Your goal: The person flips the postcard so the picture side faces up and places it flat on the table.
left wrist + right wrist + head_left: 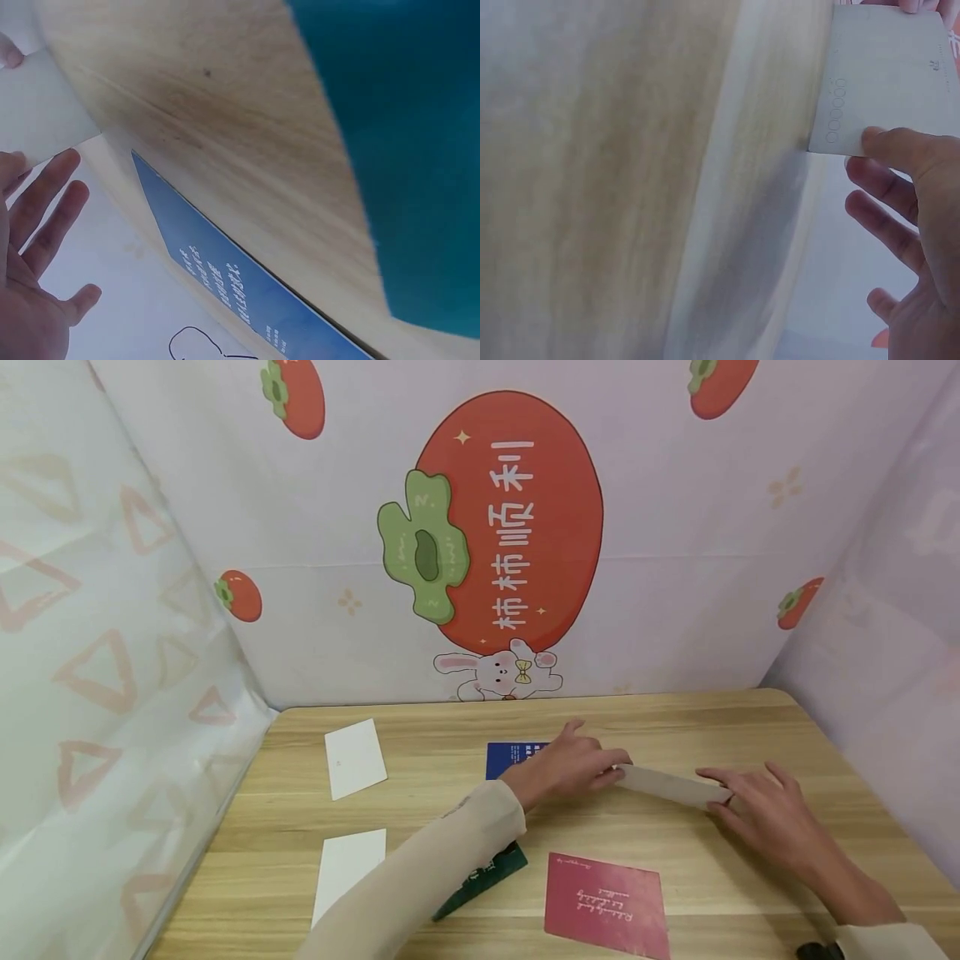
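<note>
Toward far-right corner of tabletop [435, 735], pale card [670, 786] was pinched by left hand [572, 765], right hand [768, 814]; bending risked by squeezing.

The left sleeve [431, 860] is pale cream, long and fairly smooth, reaching the wrist, with a faint darker marking [459, 808] near that end, too small to read. Of the right sleeve [891, 942] only the end shows, in the same light cream, and a small black rounded piece [819, 952] sits just beside it. The left hand [573, 764] and right hand [776, 818] are bare and slim-fingered
</note>
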Demonstrator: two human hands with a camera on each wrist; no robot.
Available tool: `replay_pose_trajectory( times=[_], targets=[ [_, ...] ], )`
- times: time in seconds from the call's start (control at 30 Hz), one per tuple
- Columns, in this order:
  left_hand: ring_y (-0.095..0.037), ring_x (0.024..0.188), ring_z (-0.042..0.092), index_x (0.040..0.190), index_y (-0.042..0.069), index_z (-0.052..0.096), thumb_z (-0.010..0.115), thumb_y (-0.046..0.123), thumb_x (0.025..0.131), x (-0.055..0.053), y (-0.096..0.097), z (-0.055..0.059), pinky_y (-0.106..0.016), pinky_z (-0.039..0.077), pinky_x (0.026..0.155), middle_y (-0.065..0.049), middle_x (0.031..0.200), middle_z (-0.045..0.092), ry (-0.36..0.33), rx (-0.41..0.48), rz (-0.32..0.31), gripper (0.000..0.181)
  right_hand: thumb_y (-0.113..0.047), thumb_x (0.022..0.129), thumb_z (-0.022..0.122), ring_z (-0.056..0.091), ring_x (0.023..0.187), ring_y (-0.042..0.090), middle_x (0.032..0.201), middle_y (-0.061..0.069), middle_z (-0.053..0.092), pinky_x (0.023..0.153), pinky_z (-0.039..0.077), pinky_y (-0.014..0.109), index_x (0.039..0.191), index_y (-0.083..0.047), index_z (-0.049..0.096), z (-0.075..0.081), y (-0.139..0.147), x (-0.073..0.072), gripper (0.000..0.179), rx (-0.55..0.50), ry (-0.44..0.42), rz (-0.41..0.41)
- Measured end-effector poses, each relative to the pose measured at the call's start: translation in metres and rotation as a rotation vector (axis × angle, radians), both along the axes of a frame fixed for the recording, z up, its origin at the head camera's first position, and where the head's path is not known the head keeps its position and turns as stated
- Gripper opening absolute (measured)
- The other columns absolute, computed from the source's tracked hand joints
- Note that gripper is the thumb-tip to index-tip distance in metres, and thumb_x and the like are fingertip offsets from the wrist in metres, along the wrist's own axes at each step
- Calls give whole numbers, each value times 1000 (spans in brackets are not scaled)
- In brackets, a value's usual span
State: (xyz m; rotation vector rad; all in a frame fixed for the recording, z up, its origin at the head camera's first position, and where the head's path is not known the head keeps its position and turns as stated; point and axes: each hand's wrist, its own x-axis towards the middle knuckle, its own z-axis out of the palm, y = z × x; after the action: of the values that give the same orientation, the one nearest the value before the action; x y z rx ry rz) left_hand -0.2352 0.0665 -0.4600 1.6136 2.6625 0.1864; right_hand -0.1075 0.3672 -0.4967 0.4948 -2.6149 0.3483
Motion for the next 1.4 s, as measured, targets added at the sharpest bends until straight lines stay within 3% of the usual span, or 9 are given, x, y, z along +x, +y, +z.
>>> replay_pose_trajectory(
  times=[0.2,0.33,0.5,0.67,0.77,0.87,1.0,1.23,1.4],
  targets=[
    [-7,130,68,149,35,67,42,50,117,6,-7,-1,-53,15,138,14,135,76,-53,-2,-25,44,-16,84,91,75,96,32,98,-3,81,107,47,66,130,-14,75,2,-3,11,49,18,-1,25],
    [-8,132,67,151,34,66,42,49,116,10,-12,-3,-56,14,138,13,139,74,-65,1,-41,44,-28,94,85,73,101,32,99,-7,79,112,44,63,134,-14,73,4,-7,18,44,13,-35,14],
    [-7,134,64,151,36,65,40,51,116,13,-16,-5,-58,15,137,14,141,73,-63,-19,-50,46,-25,101,76,72,104,28,108,-4,79,132,24,37,131,-18,76,3,-8,25,31,16,-14,14],
    [-7,142,56,150,39,65,35,59,115,16,-19,-6,-58,15,137,17,145,69,-79,-61,-51,51,-24,102,73,69,104,27,108,-4,78,128,2,14,123,-19,79,0,-7,28,21,41,29,40],
    [-8,145,54,150,38,65,34,63,114,17,-20,-6,-56,15,137,16,148,68,-86,-75,-43,54,-26,99,78,69,101,24,105,-6,76,123,27,24,116,-19,80,-1,-7,28,19,60,64,63],
    [-9,146,52,151,37,65,34,66,112,18,-21,-7,-57,17,137,15,150,67,-81,-87,-36,57,-28,94,83,68,97,22,104,-10,73,99,43,37,112,-20,80,-1,-8,29,20,75,70,64],
    [-11,150,51,152,38,64,37,70,110,19,-22,-10,-59,19,136,14,153,65,-80,-111,-29,59,-33,92,86,68,99,23,108,-7,72,89,48,45,111,-20,81,0,-11,34,24,90,-7,27],
    [-11,155,47,153,40,62,45,72,107,21,-27,-12,-58,19,137,16,158,60,-120,-124,-34,59,-46,95,82,68,116,40,124,12,73,98,52,65,122,-14,80,5,-17,43,41,76,-253,-71],
    [-12,155,46,153,39,63,50,71,106,22,-29,-13,-58,21,136,15,159,60,-112,-133,-44,58,-54,94,81,66,121,47,128,17,72,102,51,71,125,-14,80,6,-18,44,51,113,-321,-99]
  ],
)
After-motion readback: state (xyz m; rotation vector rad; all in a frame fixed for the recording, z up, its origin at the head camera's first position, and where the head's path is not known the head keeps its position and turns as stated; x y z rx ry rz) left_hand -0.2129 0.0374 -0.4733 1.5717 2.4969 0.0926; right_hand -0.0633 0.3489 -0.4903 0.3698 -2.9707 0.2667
